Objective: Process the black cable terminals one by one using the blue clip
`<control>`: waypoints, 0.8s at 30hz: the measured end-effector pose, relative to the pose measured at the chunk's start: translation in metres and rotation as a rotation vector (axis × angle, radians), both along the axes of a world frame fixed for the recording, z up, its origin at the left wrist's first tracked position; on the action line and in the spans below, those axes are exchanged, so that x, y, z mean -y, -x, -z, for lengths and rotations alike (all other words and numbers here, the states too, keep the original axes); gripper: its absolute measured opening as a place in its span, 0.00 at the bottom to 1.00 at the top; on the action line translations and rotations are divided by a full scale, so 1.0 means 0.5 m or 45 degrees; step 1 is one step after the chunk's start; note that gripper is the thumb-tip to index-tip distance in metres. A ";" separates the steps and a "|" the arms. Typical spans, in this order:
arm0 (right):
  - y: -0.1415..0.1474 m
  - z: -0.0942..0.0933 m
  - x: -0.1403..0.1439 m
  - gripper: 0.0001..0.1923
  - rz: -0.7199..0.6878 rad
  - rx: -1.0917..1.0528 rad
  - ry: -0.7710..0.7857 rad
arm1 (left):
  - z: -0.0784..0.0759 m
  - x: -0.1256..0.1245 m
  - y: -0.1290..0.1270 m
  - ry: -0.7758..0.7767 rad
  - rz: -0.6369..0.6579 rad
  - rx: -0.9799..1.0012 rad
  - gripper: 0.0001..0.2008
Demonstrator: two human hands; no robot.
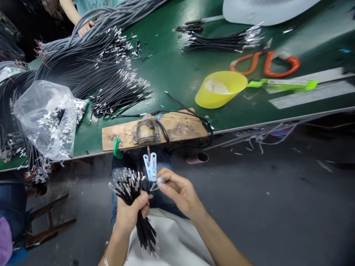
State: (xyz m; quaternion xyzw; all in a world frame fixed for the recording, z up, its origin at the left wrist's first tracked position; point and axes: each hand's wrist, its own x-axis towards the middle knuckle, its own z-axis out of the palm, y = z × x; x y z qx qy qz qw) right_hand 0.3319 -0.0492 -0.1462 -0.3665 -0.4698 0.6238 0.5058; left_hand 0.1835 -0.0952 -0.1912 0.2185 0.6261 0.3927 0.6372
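Fingers (144, 207) of the left hand (130, 214) are wrapped tight round a bundle of short black wires (133, 195), held upright off the near edge of the surface so the bare metal tips fan out within reach of the other hand. The right hand (180, 192) pinches a single wire end (160, 181) between thumb and forefinger, closed on it, just beside a white clip (150, 166) that hangs below a wooden block (155, 131). That block lies along the near edge of the green surface (177, 70), fixed there by a green clamp (117, 147), and carries a worn metal fitting (145, 130); a black cord (194, 118) loops from it over the edge.

Stock lies towards the far left corner: a large heap of black cables (91, 66) with stripped ends, and a clear plastic bag (46, 118) at the near left edge. A yellow bowl (219, 88), tipped on its side, a green-handled tool (283, 85) and orange-handled scissors (266, 62) lie towards the right. Another person's hand (84, 27) rests on the cables at the far edge.

No brand, label or legible writing can be made out on any item.
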 end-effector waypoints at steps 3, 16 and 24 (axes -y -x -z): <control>0.002 0.007 0.000 0.13 0.033 -0.072 0.095 | 0.003 -0.012 0.000 0.078 -0.029 0.004 0.21; 0.007 -0.005 -0.022 0.15 -0.441 -0.380 0.654 | -0.114 0.005 -0.025 -0.348 -0.081 -0.244 0.06; 0.031 -0.045 -0.096 0.24 -0.153 -0.319 0.464 | -0.148 0.006 -0.026 -0.441 -0.127 -0.404 0.02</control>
